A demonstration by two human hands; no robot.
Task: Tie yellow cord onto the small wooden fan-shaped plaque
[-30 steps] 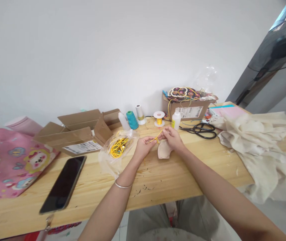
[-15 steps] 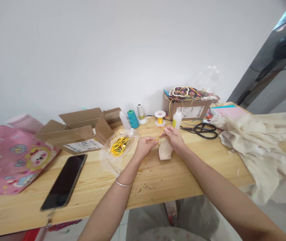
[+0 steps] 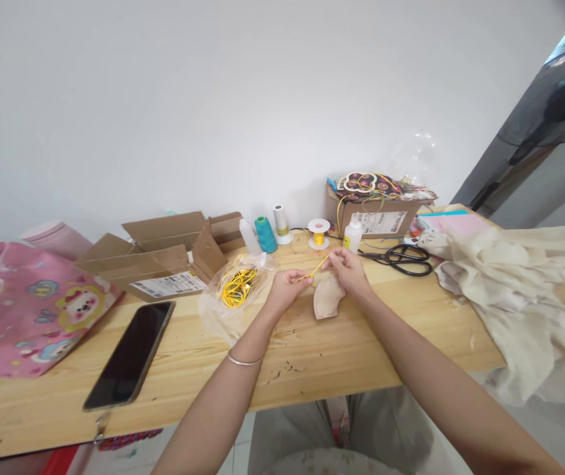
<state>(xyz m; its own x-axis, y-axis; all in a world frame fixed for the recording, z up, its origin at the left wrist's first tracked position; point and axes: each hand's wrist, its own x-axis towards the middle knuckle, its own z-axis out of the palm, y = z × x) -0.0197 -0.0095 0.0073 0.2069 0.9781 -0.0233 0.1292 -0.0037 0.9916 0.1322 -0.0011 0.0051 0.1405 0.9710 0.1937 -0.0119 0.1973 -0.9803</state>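
Observation:
A thin yellow cord (image 3: 319, 266) stretches between my two hands above the wooden table. My left hand (image 3: 287, 289) pinches it near a small knot or loop, fingers closed. My right hand (image 3: 346, 269) grips the other end between thumb and fingers, higher and to the right. Beneath the right hand lies a curved beige piece (image 3: 329, 300), fabric-like, its top edge partly covered by the fingers. To the left of my left hand, a clear plastic bag (image 3: 213, 313) holds a tangle of yellow cord (image 3: 237, 288).
Black scissors (image 3: 406, 258), a small bottle (image 3: 352, 234), a spool of yellow thread (image 3: 319, 234) and a teal thread cone (image 3: 265, 235) stand behind. Cardboard boxes (image 3: 161, 265) line the wall. A phone (image 3: 131, 353) lies left; cream cloth (image 3: 515, 297) drapes right.
The stretch of yellow cord between my hands has lengthened, as my right hand moved slightly up and to the right. My left hand keeps nearly the same place.

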